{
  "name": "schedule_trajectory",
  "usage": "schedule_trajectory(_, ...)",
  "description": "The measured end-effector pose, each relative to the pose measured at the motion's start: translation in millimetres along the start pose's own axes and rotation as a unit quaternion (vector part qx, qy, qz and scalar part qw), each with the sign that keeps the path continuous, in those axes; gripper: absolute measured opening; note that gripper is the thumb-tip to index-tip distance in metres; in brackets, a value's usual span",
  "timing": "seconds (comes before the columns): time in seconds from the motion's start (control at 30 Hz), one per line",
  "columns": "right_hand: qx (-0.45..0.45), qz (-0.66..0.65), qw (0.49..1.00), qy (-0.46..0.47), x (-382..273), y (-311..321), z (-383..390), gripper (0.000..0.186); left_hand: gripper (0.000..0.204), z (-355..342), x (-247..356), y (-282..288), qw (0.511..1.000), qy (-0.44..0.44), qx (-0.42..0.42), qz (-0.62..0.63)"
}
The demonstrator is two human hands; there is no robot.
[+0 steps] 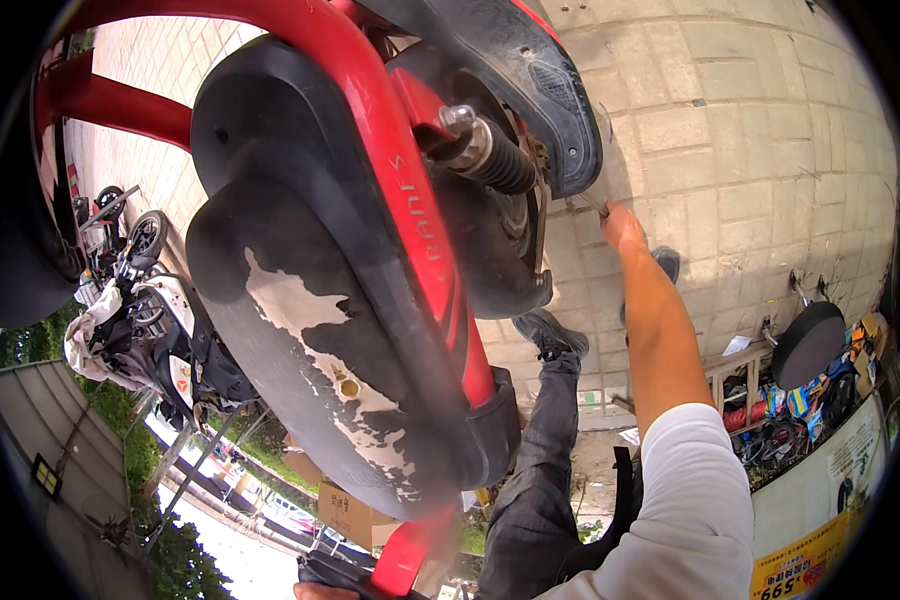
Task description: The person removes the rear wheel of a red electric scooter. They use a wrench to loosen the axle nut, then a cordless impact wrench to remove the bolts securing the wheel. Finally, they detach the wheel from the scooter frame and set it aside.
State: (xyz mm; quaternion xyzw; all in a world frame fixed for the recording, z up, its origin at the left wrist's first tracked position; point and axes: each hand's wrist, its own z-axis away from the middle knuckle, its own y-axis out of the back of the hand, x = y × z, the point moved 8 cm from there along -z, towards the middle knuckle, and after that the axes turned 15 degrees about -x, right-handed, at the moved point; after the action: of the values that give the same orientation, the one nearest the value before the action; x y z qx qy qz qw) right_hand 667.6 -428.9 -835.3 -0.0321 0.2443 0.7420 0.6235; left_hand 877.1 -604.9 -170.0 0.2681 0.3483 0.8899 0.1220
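Note:
A red and black electric scooter [415, 200] fills the middle, leaning over. Its dark seat [280, 290] has a large worn, pale patch. My right hand [625, 228] reaches low by the end of the black footboard [560, 120], closed round a thin metal rod-like tool [595, 204]. The tool's tip points toward the underside by the wheel; its exact kind is too small to make out. Close by are the shock absorber [495, 160] and the wheel [510, 215]. Only a sliver of my left hand [325, 592] shows at the bottom edge, against a black part beside a red bar [405, 555].
Pale paving [730, 150] lies under the scooter, with my shoe [555, 335] close to the wheel. Other parked scooters [175, 330] stand at the left. At the right are a round black stool [808, 345] and a heap of packages and parts [780, 425]. Cardboard boxes [345, 515] sit behind the seat.

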Motion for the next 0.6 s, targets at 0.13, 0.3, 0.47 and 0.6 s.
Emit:
schedule_trajectory(0.13, 0.032, 0.023, 0.998, -0.047, 19, 18, 14, 0.019, 0.024, 2, 2, 3, 1.000, -0.002, 0.001, 0.005)
schedule_trajectory(0.3, -0.015, 0.044, 0.999, 0.026, 9, 43, 100, 0.024, 0.024, 13, -4, 9, 1.000, -0.018, 0.007, 0.013)
schedule_trajectory(0.47, -0.077, 0.036, 0.996, 0.039, -34, 53, 156, 0.025, 0.024, 24, -9, 11, 0.999, -0.030, 0.014, 0.019)
schedule_trajectory(0.6, -0.088, 0.062, 0.994, 0.035, -66, 57, 168, 0.028, 0.024, 26, -12, 11, 0.999, -0.037, 0.016, 0.021)
